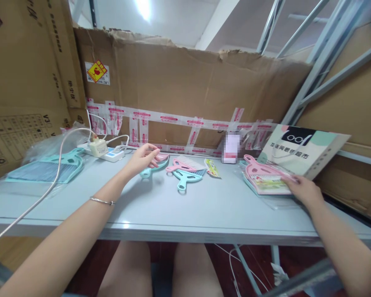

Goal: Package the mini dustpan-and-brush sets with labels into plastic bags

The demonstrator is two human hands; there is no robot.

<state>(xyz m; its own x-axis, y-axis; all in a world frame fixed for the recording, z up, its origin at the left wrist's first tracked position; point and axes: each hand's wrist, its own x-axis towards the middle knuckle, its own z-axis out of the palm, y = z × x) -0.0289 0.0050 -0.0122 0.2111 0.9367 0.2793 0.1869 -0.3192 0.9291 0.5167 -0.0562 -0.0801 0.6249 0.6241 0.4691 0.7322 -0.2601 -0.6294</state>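
My left hand (pixel 144 159) reaches over the table, fingers loosely stretched out, with nothing seen in them. Just beyond its fingertips lie small dustpans, a pink one (pixel 163 157) and a teal one (pixel 146 172), partly hidden by the hand; contact I cannot tell. At the right, my right hand (pixel 304 190) is closed on the edge of a bagged dustpan and brush set (pixel 267 183), pink over teal, with a printed card inside. Between the hands are a small pink brush (pixel 185 165), a teal brush (pixel 187 177) and a green-yellow printed card (pixel 212 168).
Left on the grey table (pixel 160 210) lie a larger teal dustpan (pixel 49 167) in plastic, a power strip (pixel 113 154) with a charger (pixel 98 147), and a trailing white cable (pixel 56 173). A phone (pixel 231 147) leans against the taped cardboard (pixel 188 82). A printed box (pixel 299 150) stands right.
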